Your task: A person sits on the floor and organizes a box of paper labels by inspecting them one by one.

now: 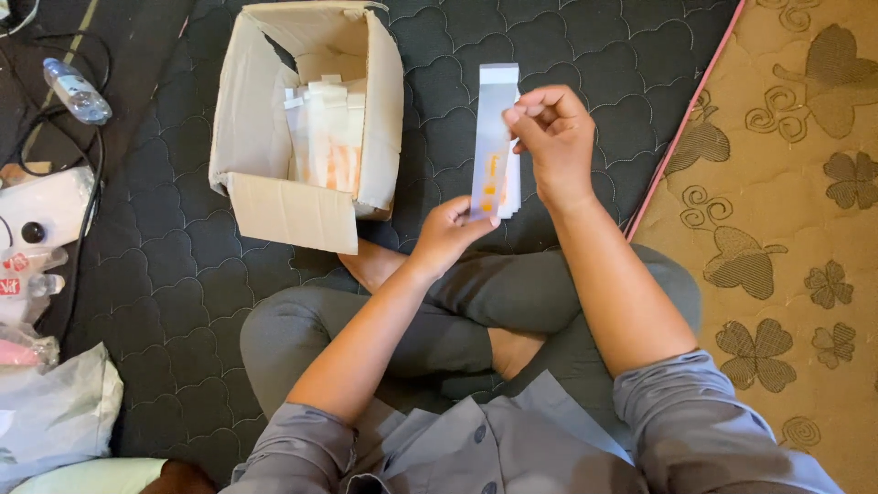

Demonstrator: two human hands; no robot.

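A thin stack of flat white paper sleeves with orange print stands upright between my hands, above my crossed legs. My left hand pinches the stack's bottom edge. Near the upper right edge of the stack, my right hand has its fingers curled on the sleeves. An open cardboard box lies just to the left on the dark quilted mat, with more of the same white and orange sleeves standing inside it.
A plastic water bottle and black cables lie at the far left, beside white packets and a plastic bag. A tan patterned carpet borders the mat on the right.
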